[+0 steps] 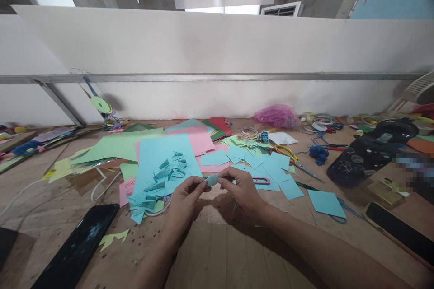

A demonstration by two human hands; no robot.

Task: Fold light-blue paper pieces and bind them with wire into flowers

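Between my two hands is a small folded piece of blue paper (212,180), held above the near edge of the paper pile. My left hand (190,192) pinches its left end between thumb and fingertips. At the other end my right hand (241,188) grips it the same way. Left of my hands, several small folded blue paper pieces (162,174) lie heaped on a blue sheet (140,156). To the right are loose blue paper squares (290,187) and a pink cutter (261,180), partly behind my right hand.
Scissors (308,171) with yellow handles lie to the right, near blue yarn (318,155) and a dark bottle (352,160). One phone (400,230) rests at far right, and a black device (79,244) at near left. White cable (100,183) curls beside the papers. A white partition (203,45) stands behind.
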